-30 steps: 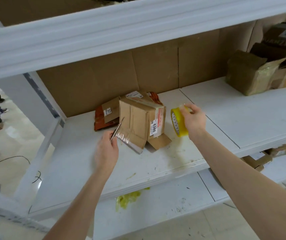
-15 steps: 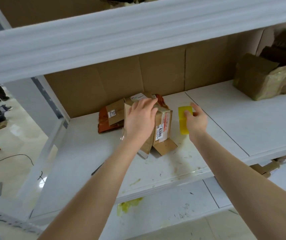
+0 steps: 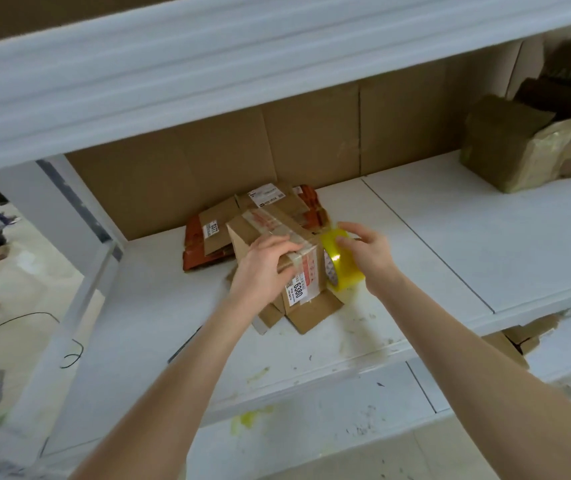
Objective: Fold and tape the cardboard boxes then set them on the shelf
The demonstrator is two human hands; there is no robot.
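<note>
Two hands: both at the cardboard box [image 3: 259, 225] on the white shelf [image 3: 450, 237]
Left hand [image 3: 263, 268]: on top of the box, fingers bent over its near top edge, gripping it
Right hand [image 3: 367, 258]: fingers and thumb curled round the yellow tape roll [image 3: 341, 261], clamped on it
Tape roll: on edge, touching the box's right side, low end at the shelf surface
Box: upright, left-centre of the shelf, bottom flaps splayed out at the near side; clear tape strip over the top
Label [image 3: 297, 289]: white, reads 6380, on the near face
Flattened cartons [image 3: 207, 237]: red and brown, behind and left of the box, touching it, against the cardboard back panel
Other boxes [image 3: 505, 150]: far right of the same shelf, well apart
Lower shelf [image 3: 311, 427]: yellow smear [image 3: 249, 419] near its front
</note>
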